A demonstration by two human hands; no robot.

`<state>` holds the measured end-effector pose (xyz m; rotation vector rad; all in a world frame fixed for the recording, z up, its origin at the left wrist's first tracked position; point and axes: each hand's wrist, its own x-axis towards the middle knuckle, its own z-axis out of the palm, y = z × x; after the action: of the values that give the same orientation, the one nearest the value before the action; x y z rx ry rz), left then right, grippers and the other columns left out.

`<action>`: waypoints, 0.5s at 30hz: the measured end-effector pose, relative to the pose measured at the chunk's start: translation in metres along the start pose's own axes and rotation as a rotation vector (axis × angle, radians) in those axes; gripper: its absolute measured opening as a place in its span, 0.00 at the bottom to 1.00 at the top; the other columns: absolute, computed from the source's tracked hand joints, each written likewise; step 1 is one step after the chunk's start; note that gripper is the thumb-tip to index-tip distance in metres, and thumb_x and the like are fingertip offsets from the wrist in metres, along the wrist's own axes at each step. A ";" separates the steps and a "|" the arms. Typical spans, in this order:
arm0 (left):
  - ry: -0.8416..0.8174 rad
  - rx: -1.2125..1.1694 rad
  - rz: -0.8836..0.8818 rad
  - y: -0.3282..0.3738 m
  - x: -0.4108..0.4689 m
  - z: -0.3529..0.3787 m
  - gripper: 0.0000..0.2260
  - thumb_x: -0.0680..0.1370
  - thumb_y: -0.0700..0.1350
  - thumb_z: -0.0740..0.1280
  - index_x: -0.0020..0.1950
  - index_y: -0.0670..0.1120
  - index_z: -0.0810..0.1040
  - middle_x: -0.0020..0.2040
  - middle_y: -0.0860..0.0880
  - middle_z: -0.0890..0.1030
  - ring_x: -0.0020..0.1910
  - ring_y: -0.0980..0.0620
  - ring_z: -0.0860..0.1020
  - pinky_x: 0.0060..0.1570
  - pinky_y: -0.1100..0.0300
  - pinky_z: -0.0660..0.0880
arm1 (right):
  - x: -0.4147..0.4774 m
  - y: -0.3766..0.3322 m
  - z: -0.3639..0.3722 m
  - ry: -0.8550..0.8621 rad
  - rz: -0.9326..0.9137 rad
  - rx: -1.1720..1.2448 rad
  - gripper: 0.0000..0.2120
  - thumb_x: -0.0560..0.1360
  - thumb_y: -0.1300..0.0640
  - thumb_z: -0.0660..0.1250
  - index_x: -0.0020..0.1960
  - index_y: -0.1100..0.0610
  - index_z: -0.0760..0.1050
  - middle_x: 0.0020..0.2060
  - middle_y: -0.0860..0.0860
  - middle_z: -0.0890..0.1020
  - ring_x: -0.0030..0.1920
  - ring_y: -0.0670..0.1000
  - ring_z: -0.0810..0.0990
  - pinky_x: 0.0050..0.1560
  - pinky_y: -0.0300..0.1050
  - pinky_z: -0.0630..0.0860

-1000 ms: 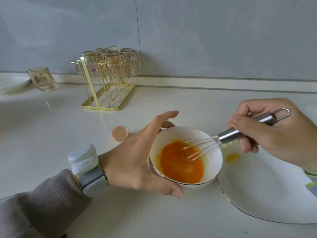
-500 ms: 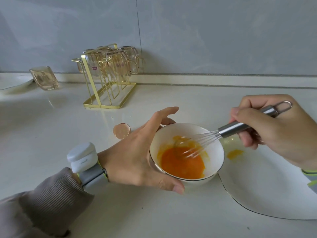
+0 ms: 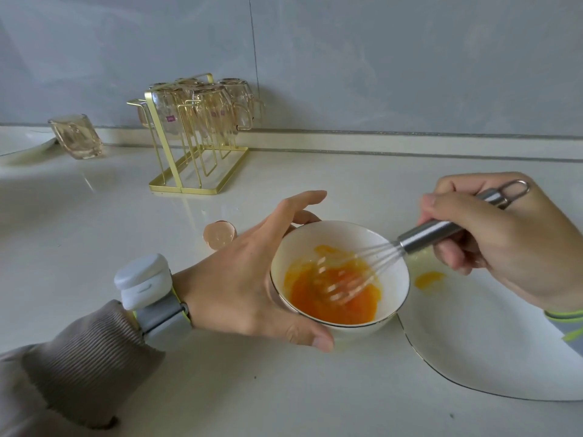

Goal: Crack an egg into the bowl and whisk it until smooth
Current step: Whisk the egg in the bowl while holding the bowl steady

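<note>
Far left of the bowl grip, at the back of the pale glossy countertop (image 3: 94,234): a clear amber-tinted drinking glass (image 3: 76,136), tilted, standing alone beside the edge of a white dish (image 3: 25,141) cut off by the frame.

Behind and left of that grip: a gold wire rack (image 3: 192,159) holding several inverted clear glass cups (image 3: 205,105), against the grey tiled wall.

Just beyond the left wrist: a pale brown empty eggshell half (image 3: 220,234), lying on the counter, apart from the hand.

Left hand (image 3: 249,279): ribbed taupe sleeve, grey strap with a white rounded wrist device (image 3: 143,280). The hand cups the near-left side of the bowl, thumb pressed on the near rim, fingers curved round the far wall with the index finger lifted; the hold is closed against the bowl.

Within that hold: a small round white ceramic bowl with a thin dark rim line (image 3: 391,263), resting on the counter. Contents: egg (image 3: 331,298), deep orange in the centre, lighter yellow at the upper-left margin, streaky and not uniform, smeared up the inner wall.

Running from bowl to right hand: a stainless-steel wire whisk (image 3: 426,233), wires blurred and dipped in the egg, loop end protruding past the knuckles.

Right hand (image 3: 511,244): fingers wrapped tight around the whisk handle.

Beneath the right hand: a large white plate with a thin dark edge (image 3: 473,357), touching the bowl, bearing a small yellow egg spot (image 3: 429,278).
</note>
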<state>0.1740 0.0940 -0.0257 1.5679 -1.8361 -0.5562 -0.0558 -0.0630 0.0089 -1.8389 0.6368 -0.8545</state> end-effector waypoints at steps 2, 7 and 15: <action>-0.002 0.010 -0.007 0.000 0.000 -0.001 0.59 0.57 0.72 0.77 0.79 0.62 0.48 0.71 0.56 0.70 0.70 0.52 0.74 0.65 0.52 0.77 | 0.001 0.002 0.000 0.027 -0.020 -0.042 0.17 0.78 0.62 0.66 0.31 0.67 0.74 0.18 0.56 0.72 0.20 0.53 0.66 0.22 0.34 0.65; 0.000 0.013 -0.001 0.001 0.001 -0.001 0.58 0.58 0.74 0.74 0.79 0.61 0.48 0.70 0.56 0.70 0.70 0.52 0.74 0.65 0.52 0.78 | 0.001 0.003 0.001 -0.018 0.015 0.005 0.18 0.80 0.63 0.66 0.31 0.67 0.76 0.17 0.56 0.71 0.20 0.53 0.65 0.22 0.36 0.64; -0.012 0.011 0.006 0.000 0.002 -0.001 0.57 0.58 0.74 0.74 0.79 0.61 0.48 0.71 0.55 0.70 0.70 0.51 0.75 0.64 0.50 0.78 | 0.004 0.003 -0.001 0.018 -0.032 -0.010 0.18 0.79 0.63 0.65 0.31 0.66 0.78 0.16 0.55 0.70 0.19 0.53 0.65 0.22 0.35 0.64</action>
<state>0.1744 0.0923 -0.0245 1.5682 -1.8551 -0.5548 -0.0546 -0.0676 0.0070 -1.8562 0.6253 -0.8912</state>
